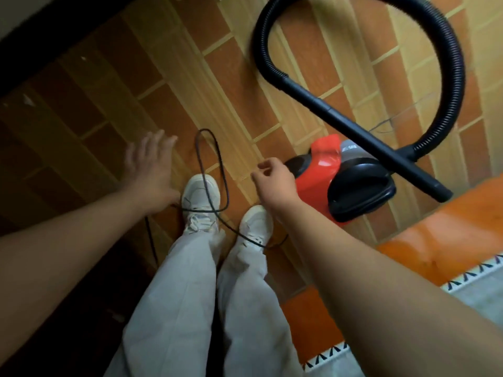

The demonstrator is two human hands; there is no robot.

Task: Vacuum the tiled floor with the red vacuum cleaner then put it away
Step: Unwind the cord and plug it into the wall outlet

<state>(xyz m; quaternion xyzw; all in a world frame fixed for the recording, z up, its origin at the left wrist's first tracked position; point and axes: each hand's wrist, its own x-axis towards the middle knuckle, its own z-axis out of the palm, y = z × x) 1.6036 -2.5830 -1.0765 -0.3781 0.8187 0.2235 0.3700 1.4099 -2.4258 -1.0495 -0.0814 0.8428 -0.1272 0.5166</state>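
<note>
The red vacuum cleaner [321, 170] with its black front handle stands on the tiled floor [114, 85] at the right. Its black ribbed hose [451, 77] arcs above it, and the black wand [362, 134] lies slanted across its top. A thin black power cord [221, 170] loops over the floor and across my white shoes. My left hand [152, 170] hovers over the tiles left of the loop, fingers spread and holding nothing. My right hand [272, 178] is beside the vacuum's rear end, fingers curled, with nothing visible in them.
An orange tiled step [424, 240] with a patterned border runs along the right and lower right. A dark wall base [32, 42] edges the upper left. Small bits of debris [28, 100] lie on the tiles at the left. My legs in light trousers fill the lower centre.
</note>
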